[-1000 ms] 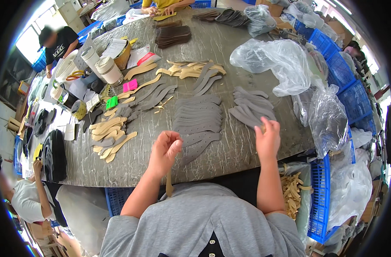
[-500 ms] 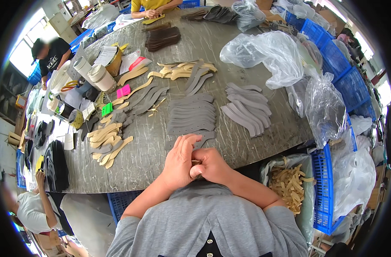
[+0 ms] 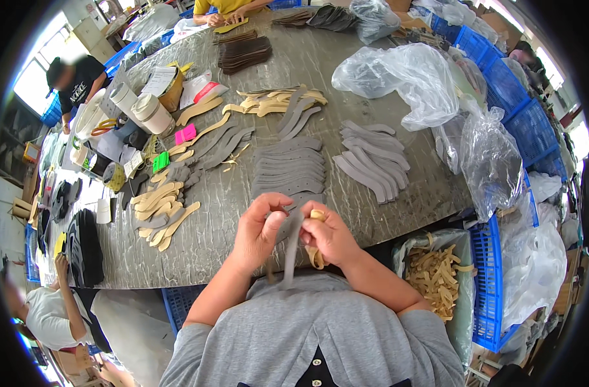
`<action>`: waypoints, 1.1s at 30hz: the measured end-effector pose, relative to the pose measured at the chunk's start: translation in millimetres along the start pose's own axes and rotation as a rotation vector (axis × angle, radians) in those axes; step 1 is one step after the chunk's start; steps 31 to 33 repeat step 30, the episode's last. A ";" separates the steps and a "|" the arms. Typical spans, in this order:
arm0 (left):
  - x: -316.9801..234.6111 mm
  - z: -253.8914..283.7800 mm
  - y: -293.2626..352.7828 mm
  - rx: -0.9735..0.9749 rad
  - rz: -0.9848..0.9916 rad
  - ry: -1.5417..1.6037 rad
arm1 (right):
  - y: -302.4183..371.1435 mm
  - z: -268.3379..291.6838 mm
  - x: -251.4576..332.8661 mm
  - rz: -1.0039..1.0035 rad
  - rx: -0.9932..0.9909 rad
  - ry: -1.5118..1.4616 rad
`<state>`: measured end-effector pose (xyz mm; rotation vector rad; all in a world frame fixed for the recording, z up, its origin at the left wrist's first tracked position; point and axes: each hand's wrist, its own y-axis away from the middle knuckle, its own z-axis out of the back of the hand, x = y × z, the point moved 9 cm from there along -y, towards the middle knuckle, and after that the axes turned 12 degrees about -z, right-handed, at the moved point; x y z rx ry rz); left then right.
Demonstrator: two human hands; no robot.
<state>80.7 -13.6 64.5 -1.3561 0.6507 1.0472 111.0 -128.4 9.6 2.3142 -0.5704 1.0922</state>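
In front of my chest my two hands are raised at the table's near edge, a little apart. My left hand (image 3: 259, 233) is closed in a pinch at the upper part of a grey curved strip (image 3: 290, 251), which hangs down between the hands, smeared by motion. My right hand (image 3: 333, 237) is closed round a curled tan strip (image 3: 316, 258), part of which shows above and below its fingers. Just beyond the hands lies a neat stack of grey curved pieces (image 3: 288, 169). To its right is a fanned stack of lighter grey pieces (image 3: 375, 164).
Tan strips (image 3: 165, 209) and more grey pieces (image 3: 226, 147) lie left on the table (image 3: 210, 258). At my right stands a lined bin (image 3: 436, 277) of tan scraps beside a blue crate (image 3: 491, 284). Clear plastic bags (image 3: 404, 80) cover the far right. Other people work around the table.
My hands have moved apart from being pressed together. The grey strip now shows between them, and a curled tan strip has come into sight in my right hand.
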 end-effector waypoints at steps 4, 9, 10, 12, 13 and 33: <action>-46.6 -16.8 -12.2 0.303 -0.237 -0.350 | 3.7 -1.1 4.5 -0.008 -0.005 0.156; -25.9 21.8 0.4 0.077 -0.080 -0.361 | -0.6 45.7 35.8 0.152 -0.139 -0.242; -15.2 34.8 10.3 0.011 0.062 -0.335 | -0.4 70.1 46.4 0.206 -0.150 -0.381; 11.0 67.5 35.0 -0.205 0.260 -0.146 | 13.4 119.3 85.3 0.328 -0.117 -0.428; 25.3 82.1 47.8 -0.312 0.356 -0.049 | 23.2 128.4 102.5 0.426 -0.093 -0.320; 38.6 121.3 85.5 -0.381 0.460 -0.080 | -16.9 -8.5 -0.1 0.506 -0.331 1.360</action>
